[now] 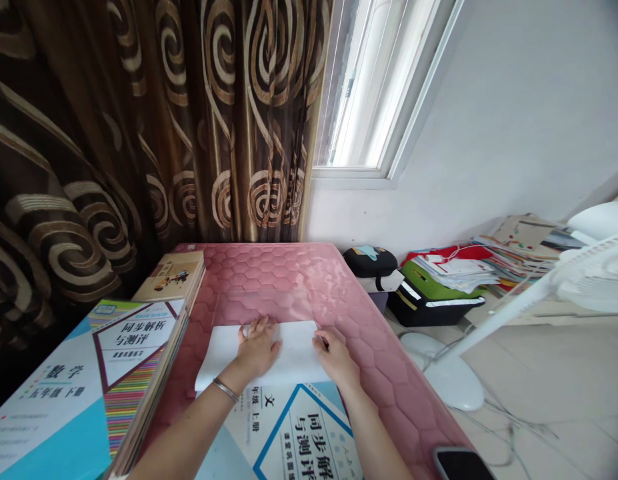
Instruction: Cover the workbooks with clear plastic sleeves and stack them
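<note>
A white sheet of paper (pixel 293 340) lies across the far end of a blue-and-white workbook (pixel 281 427). My left hand (pixel 259 350), with a metal bangle on its wrist, presses flat on the paper with its fingers spread. At the paper's right edge, my right hand (pixel 336 357) is closed, fingers curled and thumb against the edge; the exact grip is partly hidden. Beyond the paper, a faint clear plastic sheet (pixel 263 305) seems to lie on the pink padded surface. My forearms cover the sides of the workbook.
A stack of workbooks (pixel 89 380) stands on the left of the pink padded surface (pixel 389 380), with smaller books (pixel 171 275) behind. A phone (pixel 461 463) lies at the near right. On the floor are a white fan (pixel 441 370), bags (pixel 429 297) and papers. A patterned curtain (pixel 223 120) hangs behind.
</note>
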A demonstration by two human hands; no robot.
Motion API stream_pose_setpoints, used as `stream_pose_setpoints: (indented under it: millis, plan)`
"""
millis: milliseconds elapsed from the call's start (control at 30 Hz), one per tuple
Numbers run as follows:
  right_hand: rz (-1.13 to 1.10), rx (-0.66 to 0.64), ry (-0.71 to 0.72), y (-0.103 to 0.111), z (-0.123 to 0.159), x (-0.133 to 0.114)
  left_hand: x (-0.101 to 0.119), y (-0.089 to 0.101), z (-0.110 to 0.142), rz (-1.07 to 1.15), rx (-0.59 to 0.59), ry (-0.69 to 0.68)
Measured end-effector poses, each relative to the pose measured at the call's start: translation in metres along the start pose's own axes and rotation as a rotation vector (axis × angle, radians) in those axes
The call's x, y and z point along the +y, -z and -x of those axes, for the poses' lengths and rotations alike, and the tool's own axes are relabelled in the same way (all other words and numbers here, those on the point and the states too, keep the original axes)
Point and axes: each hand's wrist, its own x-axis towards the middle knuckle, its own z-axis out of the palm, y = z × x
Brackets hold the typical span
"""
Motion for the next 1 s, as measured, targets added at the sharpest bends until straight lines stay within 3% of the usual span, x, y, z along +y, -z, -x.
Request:
stream_pose_setpoints:
  millis: [333, 567, 767, 1000]
  plan:
    - [-0.024, 0.004, -0.003, 0.0, 0.0, -0.001, -0.001, -0.004, -0.004, -0.034, 0.005, -0.006]
    - [0.197, 0.098, 0.01, 0.002, 0.01, -0.01, -0.002, -0.007, -0.008, -0.042, 0.01, -0.011]
    - [0.264, -0.001, -0.055, 0.006, 0.015, -0.012, -0.002, -0.007, -0.008, -0.036, 0.051, -0.034]
    - [0.29, -0.003, -0.065, 0.007, 0.014, -0.014, -0.004, -0.011, -0.006, 0.002, 0.086, -0.07]
